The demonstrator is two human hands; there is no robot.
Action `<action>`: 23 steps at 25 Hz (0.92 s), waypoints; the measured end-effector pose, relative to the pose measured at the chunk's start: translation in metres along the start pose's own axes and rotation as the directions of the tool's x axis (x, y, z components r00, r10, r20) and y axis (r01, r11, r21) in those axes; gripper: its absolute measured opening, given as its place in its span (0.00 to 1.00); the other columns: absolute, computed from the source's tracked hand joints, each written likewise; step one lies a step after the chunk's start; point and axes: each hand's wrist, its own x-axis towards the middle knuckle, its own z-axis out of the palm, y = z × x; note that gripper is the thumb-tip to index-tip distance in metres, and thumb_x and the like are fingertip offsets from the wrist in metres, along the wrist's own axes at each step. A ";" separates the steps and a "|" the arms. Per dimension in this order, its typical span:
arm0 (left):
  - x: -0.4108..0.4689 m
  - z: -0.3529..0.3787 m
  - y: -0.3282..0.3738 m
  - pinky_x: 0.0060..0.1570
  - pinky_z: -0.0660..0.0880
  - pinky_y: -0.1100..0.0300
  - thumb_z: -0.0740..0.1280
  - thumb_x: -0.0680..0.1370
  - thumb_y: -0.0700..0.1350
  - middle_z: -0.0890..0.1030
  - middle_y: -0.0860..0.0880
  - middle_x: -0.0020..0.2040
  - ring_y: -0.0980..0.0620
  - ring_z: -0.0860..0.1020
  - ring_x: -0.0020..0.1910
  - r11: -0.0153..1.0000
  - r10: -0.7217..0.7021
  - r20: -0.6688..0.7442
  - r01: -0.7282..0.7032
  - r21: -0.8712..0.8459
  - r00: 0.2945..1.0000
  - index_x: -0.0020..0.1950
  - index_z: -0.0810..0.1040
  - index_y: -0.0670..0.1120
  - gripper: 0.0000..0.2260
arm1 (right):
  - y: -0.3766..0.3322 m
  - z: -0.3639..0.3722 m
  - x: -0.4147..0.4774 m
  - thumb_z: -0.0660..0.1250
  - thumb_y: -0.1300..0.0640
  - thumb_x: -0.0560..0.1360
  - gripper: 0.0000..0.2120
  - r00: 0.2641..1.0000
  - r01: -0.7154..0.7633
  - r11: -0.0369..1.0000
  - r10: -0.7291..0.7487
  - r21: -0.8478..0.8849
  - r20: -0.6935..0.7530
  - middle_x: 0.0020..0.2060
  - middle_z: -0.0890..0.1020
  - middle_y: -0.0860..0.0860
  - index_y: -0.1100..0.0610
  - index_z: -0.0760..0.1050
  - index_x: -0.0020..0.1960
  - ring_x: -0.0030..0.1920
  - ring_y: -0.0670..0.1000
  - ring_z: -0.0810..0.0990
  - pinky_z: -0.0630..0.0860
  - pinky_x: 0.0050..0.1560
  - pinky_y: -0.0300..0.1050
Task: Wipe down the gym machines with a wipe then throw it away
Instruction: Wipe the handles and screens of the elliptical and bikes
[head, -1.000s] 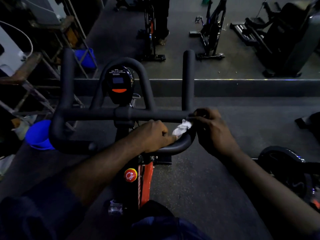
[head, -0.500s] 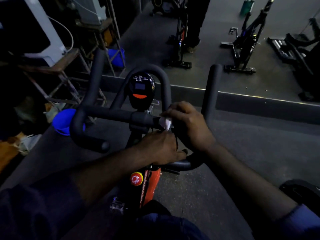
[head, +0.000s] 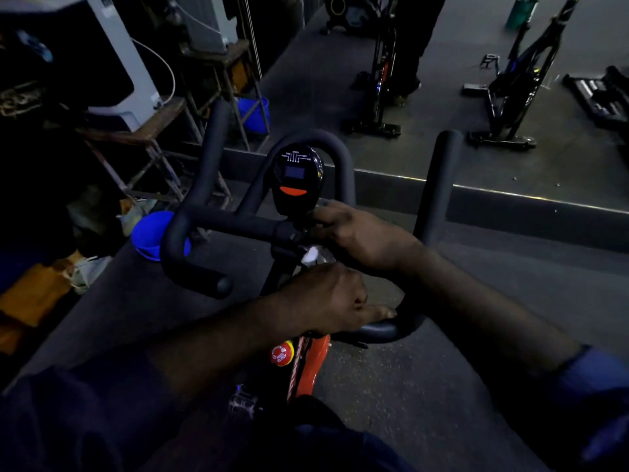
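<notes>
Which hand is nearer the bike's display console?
Right. The right hand, holding the wipe, sits beside the display console; the left hand is lower, gripping the near handlebar.

I record matte black handlebars [head: 238, 222] across mid-frame. The console [head: 308, 206] above them is glossy black with white markings, a dull blue screen [head: 294, 172] and an orange button [head: 292, 190]. The wipe [head: 311, 255] at centre is white. Lower centre, the bike frame [head: 315, 352] reads orange-red; its knob [head: 281, 355] is red with white lettering. I note a blue bowl [head: 149, 233] centre left, a blue sleeve [head: 592, 379] lower right, speckled dark grey floor [head: 425, 403].
</notes>
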 end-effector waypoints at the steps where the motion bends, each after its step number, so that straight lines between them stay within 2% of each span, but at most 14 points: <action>1: 0.000 0.000 0.000 0.31 0.59 0.59 0.63 0.80 0.70 0.71 0.52 0.24 0.58 0.69 0.25 0.999 0.046 0.001 -0.046 0.003 0.999 0.27 0.72 0.45 0.33 | 0.004 -0.002 -0.005 0.63 0.60 0.83 0.13 0.999 0.005 1.000 -0.005 -0.004 0.036 0.60 0.78 0.56 0.60 0.81 0.65 0.59 0.57 0.76 0.76 0.58 0.51; 4: -0.002 0.000 -0.001 0.37 0.62 0.60 0.64 0.80 0.69 0.69 0.53 0.24 0.61 0.67 0.30 0.994 0.109 -0.008 -0.108 0.033 0.994 0.27 0.70 0.46 0.32 | 0.012 -0.016 -0.041 0.64 0.59 0.83 0.09 0.999 0.031 0.998 -0.029 -0.052 0.033 0.57 0.79 0.56 0.62 0.82 0.57 0.56 0.56 0.77 0.77 0.53 0.53; 6: -0.002 0.000 -0.001 0.35 0.61 0.59 0.65 0.79 0.69 0.70 0.52 0.24 0.61 0.66 0.26 0.995 0.100 0.006 -0.100 0.017 0.995 0.26 0.69 0.46 0.32 | 0.004 -0.017 -0.044 0.66 0.61 0.81 0.07 1.000 0.001 0.995 -0.004 -0.100 -0.027 0.55 0.80 0.56 0.61 0.82 0.55 0.54 0.57 0.77 0.77 0.52 0.52; 9: -0.005 0.002 -0.004 0.30 0.64 0.59 0.65 0.79 0.68 0.71 0.52 0.22 0.57 0.68 0.22 0.987 0.157 -0.063 -0.159 -0.031 0.986 0.25 0.71 0.45 0.32 | -0.009 -0.004 -0.012 0.66 0.62 0.80 0.09 0.996 -0.079 0.996 0.076 -0.052 -0.054 0.56 0.80 0.56 0.61 0.82 0.56 0.56 0.57 0.76 0.76 0.52 0.51; 11: -0.006 0.004 -0.006 0.30 0.68 0.59 0.66 0.79 0.68 0.71 0.53 0.23 0.57 0.69 0.23 0.987 0.150 -0.082 -0.154 -0.050 0.985 0.25 0.71 0.46 0.31 | -0.003 -0.004 -0.015 0.66 0.61 0.80 0.09 1.000 -0.025 0.998 0.025 -0.059 -0.009 0.56 0.80 0.55 0.60 0.83 0.56 0.56 0.56 0.76 0.77 0.51 0.52; 13: -0.006 0.005 -0.005 0.32 0.73 0.58 0.66 0.79 0.68 0.71 0.52 0.24 0.56 0.70 0.25 0.989 0.132 -0.093 -0.137 -0.054 0.987 0.26 0.71 0.47 0.31 | 0.007 -0.016 -0.039 0.66 0.55 0.79 0.10 0.998 -0.028 0.994 0.034 -0.101 0.052 0.55 0.81 0.54 0.58 0.83 0.55 0.55 0.57 0.78 0.78 0.51 0.56; 15: -0.005 0.006 -0.005 0.32 0.72 0.58 0.66 0.78 0.68 0.72 0.52 0.24 0.54 0.72 0.25 0.986 0.151 -0.132 -0.159 -0.054 0.980 0.26 0.70 0.47 0.31 | 0.015 -0.026 -0.058 0.63 0.49 0.78 0.16 0.990 -0.135 0.981 0.141 -0.138 0.032 0.55 0.81 0.53 0.57 0.83 0.56 0.54 0.58 0.79 0.79 0.49 0.57; 16: -0.005 0.006 -0.006 0.32 0.70 0.59 0.65 0.78 0.69 0.72 0.51 0.24 0.55 0.72 0.25 0.985 0.153 -0.135 -0.161 -0.054 0.979 0.26 0.72 0.46 0.31 | 0.018 -0.028 -0.059 0.62 0.47 0.76 0.18 0.973 -0.230 0.964 0.228 -0.135 -0.031 0.54 0.81 0.53 0.56 0.83 0.56 0.53 0.58 0.79 0.80 0.47 0.57; 18: -0.004 0.006 -0.005 0.31 0.65 0.60 0.63 0.77 0.71 0.75 0.51 0.26 0.56 0.73 0.26 0.989 0.138 -0.128 -0.143 -0.036 0.982 0.28 0.74 0.45 0.32 | 0.012 -0.025 -0.050 0.61 0.49 0.73 0.19 0.911 -0.386 0.921 0.372 -0.048 -0.178 0.53 0.80 0.54 0.55 0.84 0.56 0.51 0.58 0.78 0.80 0.48 0.52; 19: -0.004 0.007 -0.005 0.32 0.65 0.60 0.62 0.76 0.72 0.77 0.51 0.27 0.56 0.75 0.28 0.992 0.124 -0.131 -0.128 -0.018 0.984 0.29 0.74 0.45 0.32 | 0.006 -0.017 -0.045 0.63 0.51 0.73 0.17 0.895 -0.404 0.915 0.396 0.005 -0.206 0.53 0.79 0.55 0.55 0.84 0.57 0.51 0.58 0.78 0.78 0.49 0.49; 21: -0.008 0.008 -0.003 0.34 0.67 0.60 0.60 0.76 0.73 0.79 0.52 0.30 0.55 0.77 0.31 0.994 0.111 -0.161 -0.111 0.010 0.981 0.30 0.75 0.48 0.30 | -0.007 0.000 -0.049 0.68 0.58 0.74 0.14 0.913 -0.374 0.925 0.380 0.072 -0.149 0.56 0.79 0.55 0.57 0.83 0.58 0.52 0.57 0.78 0.75 0.52 0.47; 23: -0.009 0.011 -0.002 0.34 0.69 0.60 0.63 0.75 0.71 0.79 0.53 0.31 0.55 0.76 0.32 0.993 0.120 -0.233 -0.122 0.004 0.965 0.31 0.76 0.49 0.28 | -0.009 -0.004 -0.066 0.71 0.61 0.73 0.13 0.936 -0.330 0.940 0.338 0.089 -0.101 0.54 0.80 0.55 0.58 0.84 0.56 0.51 0.57 0.80 0.77 0.52 0.49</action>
